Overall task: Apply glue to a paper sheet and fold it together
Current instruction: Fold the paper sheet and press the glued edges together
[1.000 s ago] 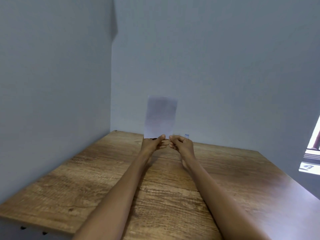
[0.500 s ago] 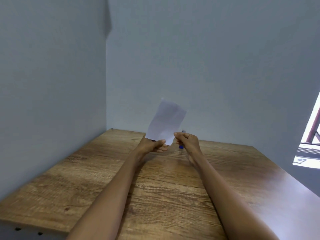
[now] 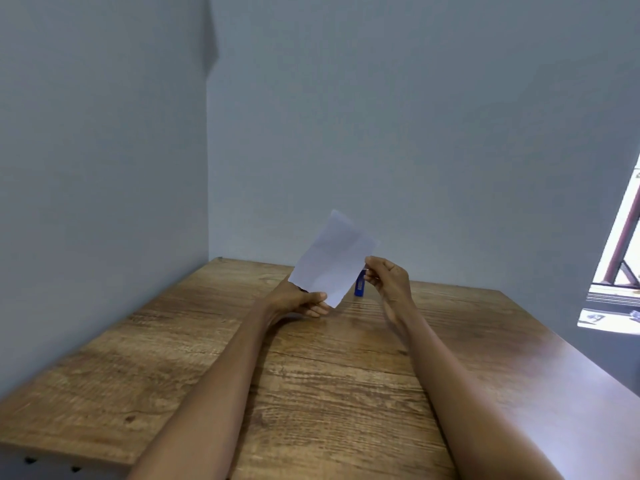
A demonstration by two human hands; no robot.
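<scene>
The left hand [image 3: 300, 301] pinches the lower edge of the white paper sheet [image 3: 332, 259], its grip grasping the sheet between thumb and fingers. The sheet is held tilted in the air above the wooden desk [image 3: 194, 344]. A blue glue stick [image 3: 360, 285] stands upright on the desk just behind it. The right hand's [image 3: 387, 278] grip is curled at the sheet's right edge, touching it.
</scene>
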